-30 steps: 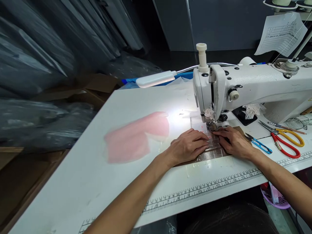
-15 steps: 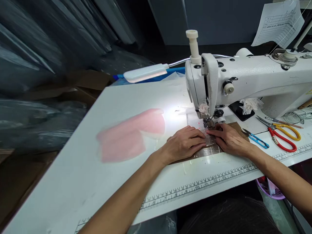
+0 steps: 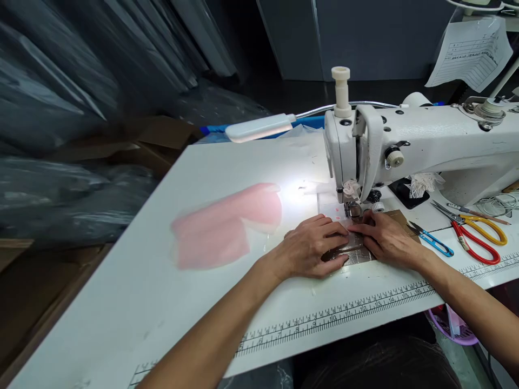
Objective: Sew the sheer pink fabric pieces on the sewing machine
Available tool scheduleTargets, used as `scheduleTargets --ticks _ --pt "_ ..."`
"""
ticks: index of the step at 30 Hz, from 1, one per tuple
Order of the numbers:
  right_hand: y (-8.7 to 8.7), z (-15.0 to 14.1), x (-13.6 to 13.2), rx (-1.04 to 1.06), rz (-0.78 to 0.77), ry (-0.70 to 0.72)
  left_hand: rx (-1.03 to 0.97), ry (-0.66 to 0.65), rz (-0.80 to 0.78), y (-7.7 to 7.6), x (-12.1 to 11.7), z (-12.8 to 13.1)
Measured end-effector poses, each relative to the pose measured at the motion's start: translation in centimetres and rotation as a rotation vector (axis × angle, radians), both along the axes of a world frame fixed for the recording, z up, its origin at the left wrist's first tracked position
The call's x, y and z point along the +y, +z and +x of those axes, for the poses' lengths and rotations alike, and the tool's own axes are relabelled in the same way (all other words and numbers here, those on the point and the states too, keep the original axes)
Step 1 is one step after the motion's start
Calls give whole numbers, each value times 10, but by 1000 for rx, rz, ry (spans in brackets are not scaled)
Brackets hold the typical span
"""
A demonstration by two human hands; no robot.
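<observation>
Left hand (image 3: 308, 248): fingers spread wider, covering more of the brown sheet (image 3: 360, 256).
Right hand (image 3: 388, 239): forefinger closer to the left.

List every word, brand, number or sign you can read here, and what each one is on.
"8", "9", "10", "11", "12", "13": on the ruler strip along the near edge of the table; its smaller figures are too small to read surely.
Paper sheet: printed and written lines, too small to read.
Sewing machine: no readable brand.
</observation>
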State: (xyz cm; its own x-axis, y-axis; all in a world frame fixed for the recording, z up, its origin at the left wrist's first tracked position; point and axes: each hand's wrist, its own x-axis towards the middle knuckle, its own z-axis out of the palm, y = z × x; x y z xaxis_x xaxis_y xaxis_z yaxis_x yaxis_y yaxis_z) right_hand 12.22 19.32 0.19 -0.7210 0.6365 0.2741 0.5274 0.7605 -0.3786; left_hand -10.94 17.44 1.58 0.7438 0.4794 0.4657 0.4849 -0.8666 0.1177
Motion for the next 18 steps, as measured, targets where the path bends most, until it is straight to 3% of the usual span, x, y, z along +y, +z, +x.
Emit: scheduleTargets --ticks 7,13,18 --pt "-2 -8 0 -72 23 -60 69 50 -4 -2 1 -3" --pt "0 -3 -3 -6 40 6 124 85 -46 -3 2 -5" --pt "-2 -3 -2 -36 49 -20 132 102 -70 -1 1 -6"
